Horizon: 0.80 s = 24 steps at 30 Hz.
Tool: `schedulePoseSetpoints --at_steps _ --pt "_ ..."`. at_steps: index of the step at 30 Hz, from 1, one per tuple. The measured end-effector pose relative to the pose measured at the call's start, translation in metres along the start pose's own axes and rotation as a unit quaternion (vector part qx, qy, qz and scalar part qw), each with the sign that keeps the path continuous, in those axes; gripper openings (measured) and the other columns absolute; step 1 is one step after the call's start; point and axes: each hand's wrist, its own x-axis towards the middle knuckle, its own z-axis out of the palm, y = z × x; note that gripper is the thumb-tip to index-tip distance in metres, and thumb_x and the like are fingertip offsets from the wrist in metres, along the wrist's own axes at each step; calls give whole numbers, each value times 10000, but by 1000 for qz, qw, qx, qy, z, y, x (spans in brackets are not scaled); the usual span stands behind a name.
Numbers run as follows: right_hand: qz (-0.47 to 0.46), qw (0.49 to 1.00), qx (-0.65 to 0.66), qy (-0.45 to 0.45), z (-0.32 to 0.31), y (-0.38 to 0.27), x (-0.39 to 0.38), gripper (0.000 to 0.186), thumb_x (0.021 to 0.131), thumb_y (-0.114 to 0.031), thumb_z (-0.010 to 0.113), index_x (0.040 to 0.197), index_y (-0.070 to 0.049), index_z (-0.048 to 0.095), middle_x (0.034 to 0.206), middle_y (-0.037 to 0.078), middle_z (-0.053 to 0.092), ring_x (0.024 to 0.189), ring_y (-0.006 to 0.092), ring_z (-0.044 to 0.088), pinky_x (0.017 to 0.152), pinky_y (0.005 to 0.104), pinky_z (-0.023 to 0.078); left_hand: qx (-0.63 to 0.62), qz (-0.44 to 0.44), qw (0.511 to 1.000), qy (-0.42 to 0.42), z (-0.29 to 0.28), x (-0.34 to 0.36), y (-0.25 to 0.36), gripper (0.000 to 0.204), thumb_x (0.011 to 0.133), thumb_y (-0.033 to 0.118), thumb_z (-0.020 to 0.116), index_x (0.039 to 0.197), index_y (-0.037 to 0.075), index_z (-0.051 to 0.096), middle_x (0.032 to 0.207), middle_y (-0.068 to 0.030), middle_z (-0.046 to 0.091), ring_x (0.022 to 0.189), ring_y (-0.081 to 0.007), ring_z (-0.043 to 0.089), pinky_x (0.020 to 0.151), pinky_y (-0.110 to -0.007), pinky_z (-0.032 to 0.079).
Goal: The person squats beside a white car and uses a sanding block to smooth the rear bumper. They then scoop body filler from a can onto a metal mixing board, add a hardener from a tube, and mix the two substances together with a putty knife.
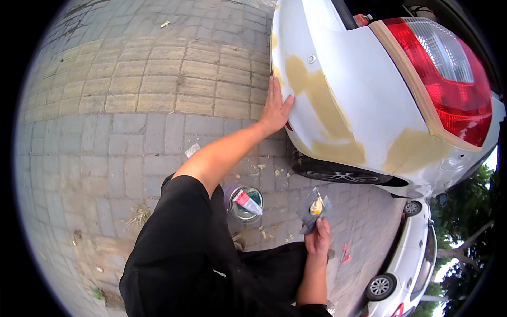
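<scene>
My left hand reaches to the lower edge of a white car bumper. Its fingers are stretched out along that edge, thumb apart, and I see nothing in them. Dull yellow patches of body filler cover parts of the bumper and the panel beside it. Lower down, my right hand is closed on the near edge of a thin grey sheet. A cream lump of putty with an orange-yellow streak lies on this sheet.
A round tin stands on the paving with a red and pale tube lying across its top. The car's rear wheel and taped tail light are close by. Another white car is parked at right. Scraps litter the ground.
</scene>
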Motion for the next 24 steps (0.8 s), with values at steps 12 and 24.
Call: schedulePoseSetpoints --at_steps 12,24 --pt "-9 996 89 -23 8 -15 6 250 960 -122 572 1178 -1 569 1091 108 670 930 229 664 802 364 536 -109 -70 989 69 -111 26 53 352 953 374 642 813 55 595 729 -22 613 679 -96 558 636 -256 450" --pt "67 963 190 -177 22 -3 51 204 979 -127 586 1136 0 614 1089 48 673 971 128 634 870 283 497 652 -179 689 -259 -404 -241 46 400 752 386 746 635 8 693 594 -241 608 648 -353 684 644 -450 525"
